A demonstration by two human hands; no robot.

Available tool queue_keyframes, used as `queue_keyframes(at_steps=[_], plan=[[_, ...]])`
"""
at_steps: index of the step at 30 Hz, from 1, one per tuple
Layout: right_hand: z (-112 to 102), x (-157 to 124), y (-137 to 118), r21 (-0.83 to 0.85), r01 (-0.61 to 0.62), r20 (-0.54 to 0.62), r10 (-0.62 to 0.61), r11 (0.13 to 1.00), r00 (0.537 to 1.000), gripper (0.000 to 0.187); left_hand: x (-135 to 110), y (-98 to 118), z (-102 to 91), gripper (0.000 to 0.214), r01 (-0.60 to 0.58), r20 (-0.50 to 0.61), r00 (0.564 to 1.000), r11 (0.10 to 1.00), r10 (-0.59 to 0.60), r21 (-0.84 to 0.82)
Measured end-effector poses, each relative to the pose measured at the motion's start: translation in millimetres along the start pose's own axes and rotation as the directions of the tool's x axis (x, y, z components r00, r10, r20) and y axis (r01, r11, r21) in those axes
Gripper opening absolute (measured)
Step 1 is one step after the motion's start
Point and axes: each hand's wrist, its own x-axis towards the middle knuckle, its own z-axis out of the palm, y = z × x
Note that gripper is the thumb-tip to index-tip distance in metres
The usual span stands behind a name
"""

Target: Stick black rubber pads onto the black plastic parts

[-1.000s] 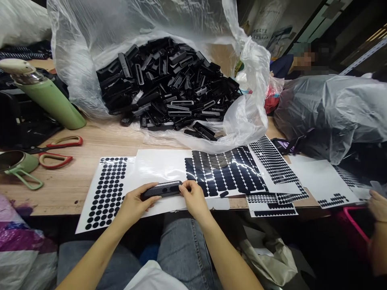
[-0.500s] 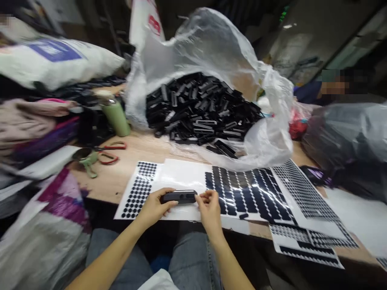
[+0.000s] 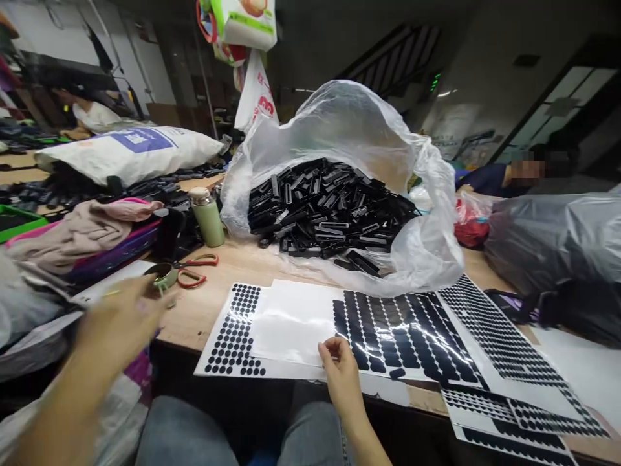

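Note:
My left hand (image 3: 123,317) is smeared by motion at the left, over the white and purple bag (image 3: 138,372) and near the scissors (image 3: 194,275). Whether anything is in its fingers cannot be made out. Thumb and fingers of my right hand (image 3: 342,366) are pinched together above the sticker sheet (image 3: 301,317), next to its rows of black oblong stickers (image 3: 383,330). What the pinch holds, if anything, is hidden. One loose black oblong sticker (image 3: 397,373) lies at the sheet's front edge. Under the sheet's left side is another sheet with round black dots (image 3: 233,330).
A clear plastic bag (image 3: 431,239) full of black plastic pieces (image 3: 330,207) stands at the back. A green flask (image 3: 207,220) is left of it. More sticker sheets (image 3: 504,336) overhang the table edge at right. Another person (image 3: 499,178) sits at the far right.
My left hand has moved left from the middle, and the black oblong plastic piece it held is no longer visible there. My right hand stays near its spot. The view has tilted up.

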Motion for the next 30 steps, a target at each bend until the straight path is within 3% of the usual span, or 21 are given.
queue_keyframes(at_steps=[2,3,6,8,11,15,18,20,22,24,26,30], plan=[[-6,-3,1,-0.022,-0.013,0.016,0.013,1.0,1.0,0.027,28,57,67.7,0.032,-0.041,0.244,0.966,0.985,0.082,-0.169],[-10,-4,2,-0.034,-0.023,0.019,0.023,0.999,1.0,0.028,41,85,102.3,0.032,-0.055,0.31,0.943,0.974,0.123,-0.219],[-22,-10,5,-0.068,-0.056,0.002,0.057,0.996,0.998,0.029,70,153,192.3,0.047,-0.09,0.286,0.942,0.956,0.173,-0.28],[-28,-12,8,-0.091,-0.072,-0.025,0.07,0.993,0.997,0.03,80,182,232.4,0.057,-0.12,0.268,0.939,0.934,0.217,-0.336],[-34,-11,10,-0.123,-0.076,-0.072,0.067,0.99,0.995,0.03,91,200,260.7,0.052,-0.094,0.279,0.932,0.899,0.23,-0.428],[-35,-7,2,-0.152,-0.034,-0.071,0.024,0.988,0.997,0.027,105,191,255.6,0.021,-0.013,0.275,0.945,0.857,0.179,-0.515],[-24,-6,-12,-0.161,0.014,0.002,-0.014,0.987,1.0,0.022,110,166,230.7,0.018,0.045,0.235,0.967,0.842,0.098,-0.537],[-5,-3,-20,-0.157,0.069,0.095,-0.054,0.985,0.994,0.017,105,142,206.4,0.024,0.179,0.231,0.973,0.737,-0.032,-0.652],[24,3,-27,-0.167,0.162,0.252,-0.117,0.973,0.961,0.011,93,115,177.8,0.024,0.366,0.327,0.93,0.469,-0.167,-0.803],[61,14,-32,-0.21,0.303,0.406,-0.199,0.93,0.892,0.008,73,87,148.6,0.018,0.504,0.462,0.858,0.19,-0.226,-0.843],[97,28,-36,-0.294,0.425,0.493,-0.245,0.856,0.835,0.013,50,62,123.6,0.013,0.575,0.541,0.804,0.093,-0.247,-0.813],[146,52,-39,-0.554,0.442,0.489,-0.154,0.706,0.859,0.018,14,33,93.7,0.012,0.661,0.632,0.716,-0.003,-0.296,-0.75]])
